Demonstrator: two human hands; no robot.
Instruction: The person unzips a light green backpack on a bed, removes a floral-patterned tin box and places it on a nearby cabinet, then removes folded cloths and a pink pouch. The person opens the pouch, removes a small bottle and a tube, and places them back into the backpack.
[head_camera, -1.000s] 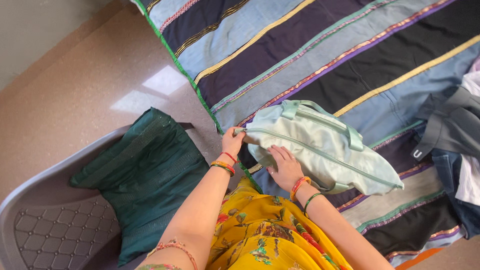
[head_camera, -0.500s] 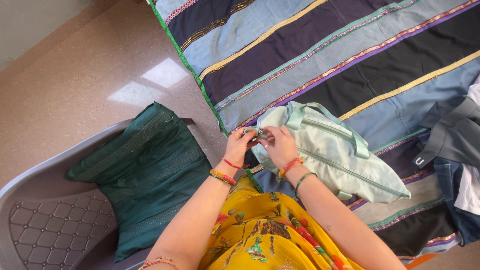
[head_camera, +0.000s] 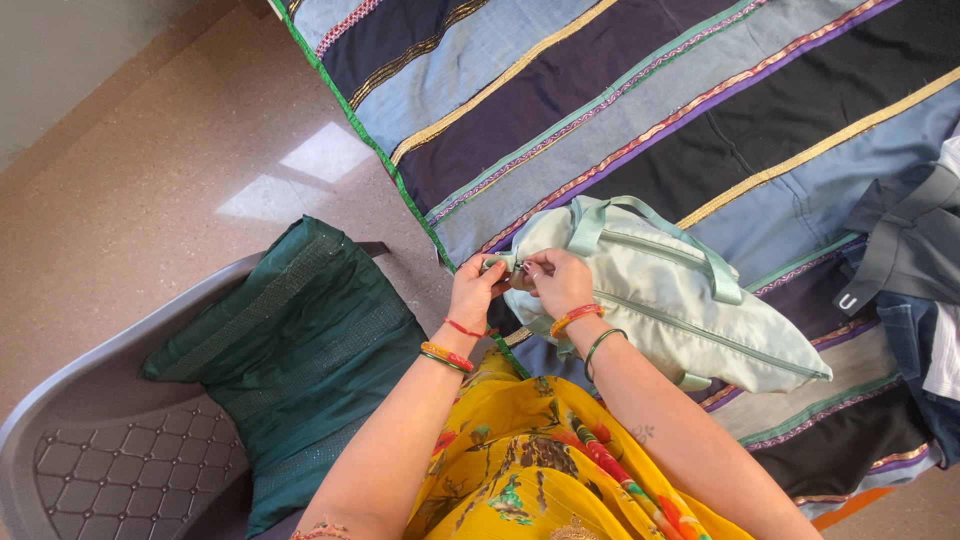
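A pale mint-green zipped bag (head_camera: 672, 300) with two carry handles lies on a striped bedspread (head_camera: 640, 110). My left hand (head_camera: 474, 289) pinches the bag's near-left corner at the end of the zip. Close beside it, my right hand (head_camera: 556, 282) has its fingertips closed on the zip pull at that same corner. Both wrists wear coloured bangles. Yellow flowered cloth (head_camera: 540, 470) covers my lap below.
A grey plastic chair (head_camera: 110, 440) stands at the left with a folded dark green cloth (head_camera: 290, 350) on it. Dark and white clothes (head_camera: 915, 270) are piled at the bed's right edge. Shiny beige floor (head_camera: 170, 170) lies to the left.
My right hand has left the flat of the bag's side and gone up to the zip corner beside my left hand. The bag has shifted slightly.
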